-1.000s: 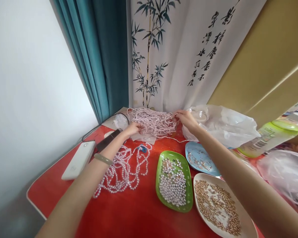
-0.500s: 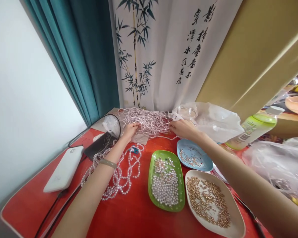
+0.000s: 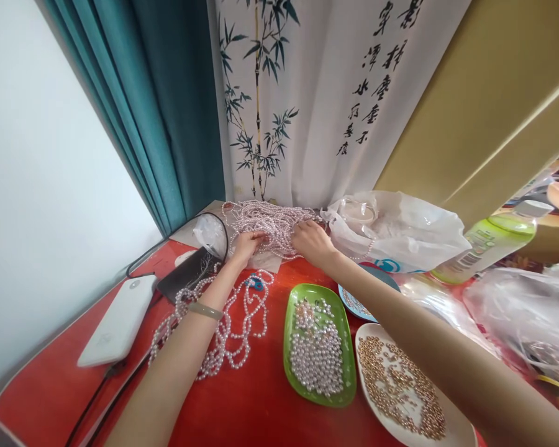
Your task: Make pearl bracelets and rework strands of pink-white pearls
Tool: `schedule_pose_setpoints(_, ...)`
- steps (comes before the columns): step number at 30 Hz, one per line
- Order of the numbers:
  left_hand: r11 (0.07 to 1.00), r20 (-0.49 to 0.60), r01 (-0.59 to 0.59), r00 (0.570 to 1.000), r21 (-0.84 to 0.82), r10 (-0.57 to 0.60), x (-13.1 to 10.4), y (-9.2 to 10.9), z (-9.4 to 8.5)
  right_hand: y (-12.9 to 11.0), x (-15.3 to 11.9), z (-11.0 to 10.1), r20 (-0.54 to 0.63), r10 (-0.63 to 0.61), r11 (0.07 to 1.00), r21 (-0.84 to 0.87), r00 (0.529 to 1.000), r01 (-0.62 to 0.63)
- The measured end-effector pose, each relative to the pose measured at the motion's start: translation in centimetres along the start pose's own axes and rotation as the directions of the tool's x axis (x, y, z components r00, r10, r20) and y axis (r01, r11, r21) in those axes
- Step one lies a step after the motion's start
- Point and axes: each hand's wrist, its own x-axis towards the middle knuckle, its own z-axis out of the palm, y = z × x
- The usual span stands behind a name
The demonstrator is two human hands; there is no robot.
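Observation:
A heap of thin pink-white pearl strands [image 3: 265, 217] lies at the back of the red table. At its left front edge is my left hand [image 3: 249, 246], its thumb and fingers closed on some of the strands. On the heap's right side sits my right hand [image 3: 311, 241], fingers curled down onto the beads; its fingertips are partly hidden. Nearer to me, beside my left forearm, larger pearl strands [image 3: 221, 335] lie in loops, with a small blue item [image 3: 254, 282] among them.
Loose pearls fill a green tray [image 3: 351, 372]; gold beads lie on a cream plate [image 3: 403, 437]. A blue plate [image 3: 377, 273] is partly under my right forearm. Plastic bags [image 3: 414, 230] and a green-labelled bottle [image 3: 491, 242] stand right. A white power bank [image 3: 116, 323] with cables lies left.
My right hand has moved left over the heap, closer to my left hand. A thin pearl strand now hangs across the front of the plastic bag. My left hand has barely moved.

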Motion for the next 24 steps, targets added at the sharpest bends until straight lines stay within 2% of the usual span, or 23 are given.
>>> schedule_pose_setpoints(6,0.999,0.032,-0.014,0.999,0.03,0.013,-0.2,0.0,0.0,0.4,2.4,3.4,-0.019,0.032,0.976,0.214,0.999,-0.027)
schedule_pose_setpoints(12,0.996,0.03,-0.033,0.999,0.079,0.031,0.4,-1.0,-0.2,0.5,3.7,5.9,-0.115,0.061,0.883,0.469,0.991,0.0)
schedule_pose_setpoints(18,0.991,-0.023,-0.065,0.997,0.118,0.069,0.7,-1.4,-0.2,-0.1,4.1,5.9,-0.212,0.124,0.781,0.623,0.969,0.036)
schedule_pose_setpoints(24,0.99,-0.03,-0.1,0.994,0.101,0.103,0.6,-1.3,-0.1,-1.1,4.4,5.4,-0.164,0.142,0.724,0.69,0.976,0.01)
